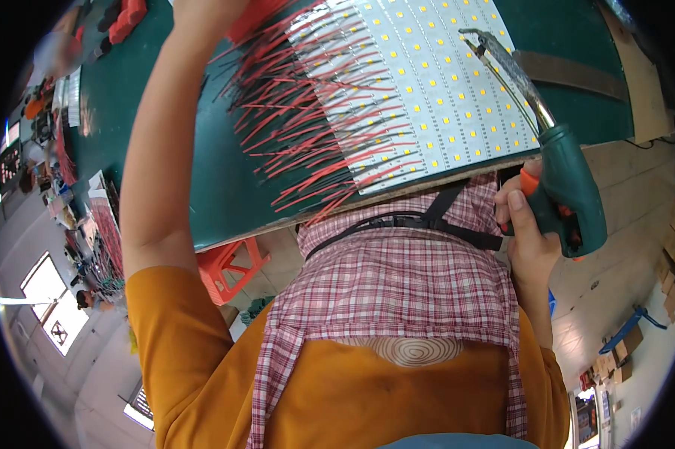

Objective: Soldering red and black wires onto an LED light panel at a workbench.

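Observation:
My right hand point(528, 228) is wrapped round the handle of a green soldering gun point(573, 176) with an orange trigger. Its metal tip points up and left, over the right part of a white LED board sheet point(442, 93) dotted with yellow chips. Red and black wires point(300, 138) stick out in rows along the sheet's left side. At the top edge, my left hand point(206, 13) is cut off by the picture, so its fingers do not show. It is nearest to a red object point(257, 16), only partly in view, beside the upper wires.
The green worktable point(225, 176) carries the sheet near its front edge. A dark strip point(569, 73) lies right of the sheet. Below the table stands a red plastic stool point(229, 273). Red items point(128, 21) sit at the far left; boxes point(622, 359) lie on the floor at right.

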A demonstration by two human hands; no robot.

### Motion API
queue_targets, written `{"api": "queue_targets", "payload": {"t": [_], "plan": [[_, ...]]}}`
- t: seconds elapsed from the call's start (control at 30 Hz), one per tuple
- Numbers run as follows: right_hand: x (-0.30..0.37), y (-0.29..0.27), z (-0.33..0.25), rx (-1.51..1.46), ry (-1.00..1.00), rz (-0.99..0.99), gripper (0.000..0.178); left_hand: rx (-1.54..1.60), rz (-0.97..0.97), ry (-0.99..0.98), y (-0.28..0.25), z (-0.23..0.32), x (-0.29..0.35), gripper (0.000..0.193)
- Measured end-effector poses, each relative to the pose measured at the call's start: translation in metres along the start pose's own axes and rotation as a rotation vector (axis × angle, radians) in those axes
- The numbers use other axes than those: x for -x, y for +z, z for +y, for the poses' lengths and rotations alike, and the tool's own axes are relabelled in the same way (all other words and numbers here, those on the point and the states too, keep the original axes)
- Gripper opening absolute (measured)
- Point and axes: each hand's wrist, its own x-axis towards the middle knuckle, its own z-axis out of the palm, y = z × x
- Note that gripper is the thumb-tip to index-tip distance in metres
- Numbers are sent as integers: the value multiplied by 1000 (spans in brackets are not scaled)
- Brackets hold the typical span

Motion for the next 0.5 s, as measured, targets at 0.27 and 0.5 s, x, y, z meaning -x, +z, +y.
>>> {"api": "queue_targets", "payload": {"t": [0.27,0.5], "plan": [[-2,-1,-12,25,28,29,33,-589,-16,16,-11,0,-17,18],[-2,-2,-2,-11,-25,8,32,-587,-114,-193,-17,14,-22,18]]}}
